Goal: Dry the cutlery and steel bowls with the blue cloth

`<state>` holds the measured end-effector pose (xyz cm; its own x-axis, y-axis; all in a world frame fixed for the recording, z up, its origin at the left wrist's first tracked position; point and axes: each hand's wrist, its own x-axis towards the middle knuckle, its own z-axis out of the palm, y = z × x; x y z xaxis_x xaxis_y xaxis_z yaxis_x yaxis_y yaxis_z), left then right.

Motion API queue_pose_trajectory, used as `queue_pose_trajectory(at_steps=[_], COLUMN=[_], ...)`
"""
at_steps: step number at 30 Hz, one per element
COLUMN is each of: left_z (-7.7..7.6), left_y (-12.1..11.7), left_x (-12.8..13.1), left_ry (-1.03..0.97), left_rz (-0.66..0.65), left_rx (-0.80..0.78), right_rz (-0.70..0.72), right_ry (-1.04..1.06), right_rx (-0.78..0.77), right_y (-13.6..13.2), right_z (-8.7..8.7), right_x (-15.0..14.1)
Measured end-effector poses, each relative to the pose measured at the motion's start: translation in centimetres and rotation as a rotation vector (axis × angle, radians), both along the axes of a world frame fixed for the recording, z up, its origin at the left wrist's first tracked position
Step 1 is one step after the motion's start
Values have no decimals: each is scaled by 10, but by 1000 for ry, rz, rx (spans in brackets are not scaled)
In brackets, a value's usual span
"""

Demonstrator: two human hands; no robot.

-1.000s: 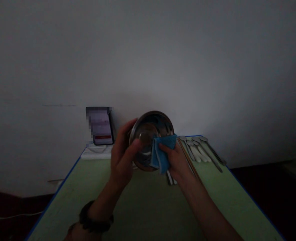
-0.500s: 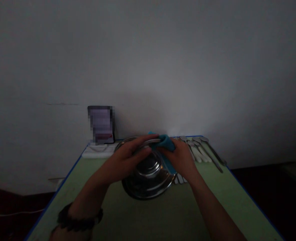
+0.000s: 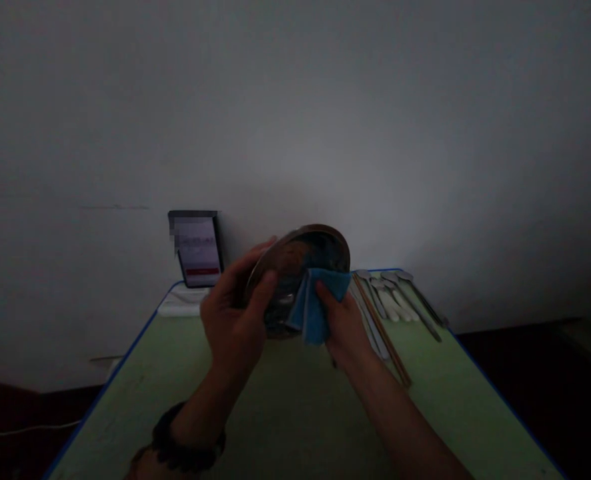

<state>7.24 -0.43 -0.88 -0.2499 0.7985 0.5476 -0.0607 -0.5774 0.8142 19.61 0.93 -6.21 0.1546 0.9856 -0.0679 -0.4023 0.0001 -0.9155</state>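
A shiny metal bowl (image 3: 295, 257) is held up above the table, tilted with its inside facing me. My left hand (image 3: 238, 317) grips the bowl's left side, thumb over the near rim and fingers behind its outer wall. In my right hand (image 3: 346, 327) is a folded blue cloth (image 3: 315, 323), pinched under the thumb. The cloth lies over the bowl's lower right rim, and part of it hangs down in front. My right fingers are mostly hidden behind the cloth and bowl.
Right of the bowl, brown chopsticks (image 3: 383, 330) and several spoons (image 3: 393, 300) lie on the green table (image 3: 285, 413). At the back left a tablet (image 3: 200, 250) leans against the wall (image 3: 295, 133), behind a white object (image 3: 180, 303). Blue edging runs round the table.
The bowl has been lifted and turned, so its inside now faces me. My left hand has shifted to its left side. The cloth has moved to the lower right rim, uncovering the chopsticks.
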Motion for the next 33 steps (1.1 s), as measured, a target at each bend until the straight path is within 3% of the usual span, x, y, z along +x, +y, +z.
queue_pose_trajectory(at_steps=[2, 5, 7, 10, 12, 15, 18, 22, 25, 27, 30, 33], left_z=[4, 6, 2, -7, -9, -5, 1, 0, -5, -7, -6, -3], left_y=[5, 12, 16, 19, 21, 23, 22, 21, 20, 21, 21, 22], left_x=[-7, -19, -22, -20, -18, -16, -15, -10, -8, -8, -10, -13], left_ry=[-25, -53, -36, -39, -49, -14, 33, 192, 284, 310, 318, 320], left_rz=[-179, -445, -530, -553, -517, -325, -125, 11, 39, 19, 23, 48], left_rx=[-75, -322, -486, -611, -623, -571, -483, -328, -307, -306, -295, -252], right_rz=[54, 100, 73, -16, -125, -267, -174, 51, 169, 215, 185, 101], right_ry=[-28, -269, -505, -739, -705, -278, 239, 500, 489, 352, 43, -104], right_rx=[5, 105, 164, 138, 75, 4, 43, 111, 124, 169, 275, 314], right_y=[-2, -3, -2, 2, 4, 6, 2, -6, -10, -10, -8, -2], right_z=[2, 11, 16, 19, 23, 35, 54, 66, 62, 55, 43, 30], right_x=[4, 23, 38, 56, 65, 73, 72, 54, 37, 30, 29, 34])
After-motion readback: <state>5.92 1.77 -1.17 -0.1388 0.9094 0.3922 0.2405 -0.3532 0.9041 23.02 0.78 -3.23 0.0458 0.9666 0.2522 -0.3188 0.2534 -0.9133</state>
